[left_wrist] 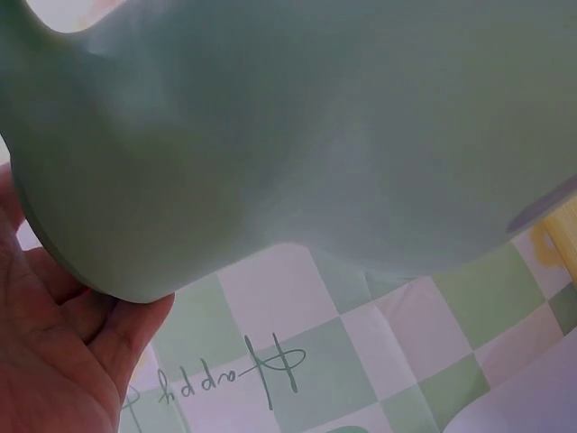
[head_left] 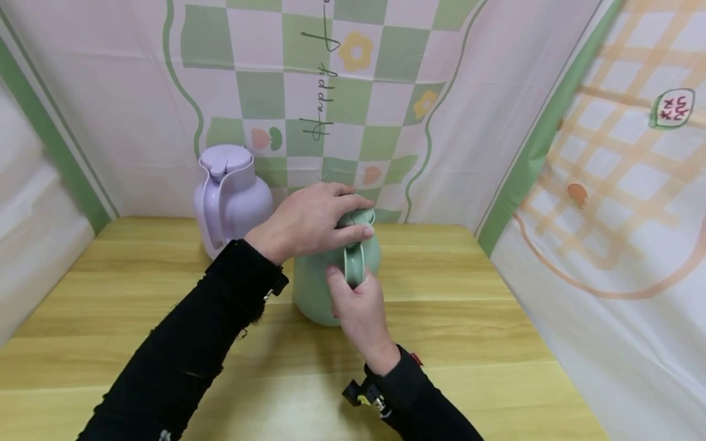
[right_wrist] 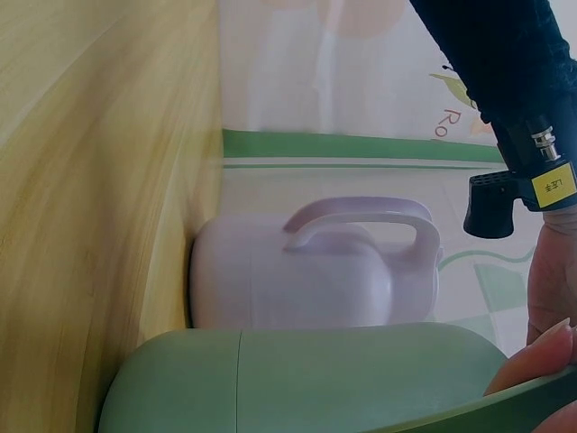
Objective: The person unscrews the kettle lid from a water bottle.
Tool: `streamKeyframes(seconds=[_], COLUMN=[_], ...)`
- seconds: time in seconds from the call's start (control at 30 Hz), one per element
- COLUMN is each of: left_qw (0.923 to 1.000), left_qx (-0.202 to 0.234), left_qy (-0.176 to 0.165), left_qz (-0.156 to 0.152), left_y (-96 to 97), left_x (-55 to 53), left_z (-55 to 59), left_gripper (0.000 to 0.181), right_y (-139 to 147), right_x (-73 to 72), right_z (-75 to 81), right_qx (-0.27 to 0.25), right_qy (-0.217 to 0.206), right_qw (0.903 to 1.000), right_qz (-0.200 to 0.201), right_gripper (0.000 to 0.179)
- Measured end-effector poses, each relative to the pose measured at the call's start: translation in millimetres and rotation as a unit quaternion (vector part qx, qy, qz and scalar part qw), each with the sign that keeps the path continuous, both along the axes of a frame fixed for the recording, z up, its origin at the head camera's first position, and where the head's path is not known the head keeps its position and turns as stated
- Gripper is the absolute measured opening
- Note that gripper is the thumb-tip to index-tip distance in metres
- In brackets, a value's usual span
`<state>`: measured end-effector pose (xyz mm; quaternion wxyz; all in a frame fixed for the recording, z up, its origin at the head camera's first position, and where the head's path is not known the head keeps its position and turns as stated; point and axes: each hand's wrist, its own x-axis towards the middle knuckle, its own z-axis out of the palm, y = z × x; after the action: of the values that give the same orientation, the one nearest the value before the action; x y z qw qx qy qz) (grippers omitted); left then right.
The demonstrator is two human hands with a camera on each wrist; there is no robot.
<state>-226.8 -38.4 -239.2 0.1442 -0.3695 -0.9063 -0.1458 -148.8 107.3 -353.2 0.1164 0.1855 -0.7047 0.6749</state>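
Observation:
A pale green thermos jug (head_left: 314, 288) stands upright on the table, its rounded body filling much of the left wrist view. Over its top lies my left hand (head_left: 309, 220), gripping the lid (head_left: 358, 217) with the thumb on the near side and the fingers across the far side. In the left wrist view, fingers (left_wrist: 135, 329) of that hand bend at the jug's top edge. My right hand (head_left: 361, 312) grips the handle (head_left: 355, 263), which points toward me; the thumb lies along its left side. Part of the handle is hidden by the hand.
A lilac thermos jug (head_left: 242, 196) stands behind and left of the green one, close to my left wrist. Checked and printed cloth (head_left: 309, 92) hangs behind the wooden table (head_left: 452, 318) and on both sides. Black sleeves with small wrist cameras cover both forearms.

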Motion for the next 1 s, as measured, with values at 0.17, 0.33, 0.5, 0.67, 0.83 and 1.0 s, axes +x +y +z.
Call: streamKeyframes(seconds=[0.17, 0.33, 0.5, 0.67, 0.83, 1.0], left_qw=[0.9999, 0.9998, 0.9997, 0.9995, 0.9988, 0.9979], left_qx=[0.005, 0.012, 0.014, 0.014, 0.012, 0.012], left_qy=[0.003, 0.003, 0.007, 0.008, 0.003, 0.004], left_qz=[0.009, 0.013, 0.020, 0.029, 0.048, 0.064], left_y=[2.1, 4.1, 5.5, 6.6, 8.6, 11.1], left_x=[2.3, 3.1, 4.6, 5.4, 6.6, 8.1], left_z=[0.5, 0.1, 0.5, -0.1, 0.1, 0.2], left_gripper=[0.055, 0.055, 0.055, 0.056, 0.057, 0.057], right_y=[0.0, 0.4, 0.6, 0.6, 0.3, 0.2], right_x=[0.4, 0.3, 0.9, 0.6, 0.8, 0.4], right_z=[0.8, 0.3, 0.6, -0.1, 0.5, 0.2], right_qx=[-0.002, 0.001, 0.001, 0.001, -0.004, -0.005], right_qy=[0.001, 0.001, 0.000, -0.001, -0.004, -0.003], right_qw=[1.0000, 1.0000, 1.0000, 1.0000, 0.9999, 0.9999], right_qz=[0.002, 0.004, 0.006, 0.009, 0.009, 0.010], right_gripper=[0.043, 0.041, 0.041, 0.040, 0.042, 0.041])
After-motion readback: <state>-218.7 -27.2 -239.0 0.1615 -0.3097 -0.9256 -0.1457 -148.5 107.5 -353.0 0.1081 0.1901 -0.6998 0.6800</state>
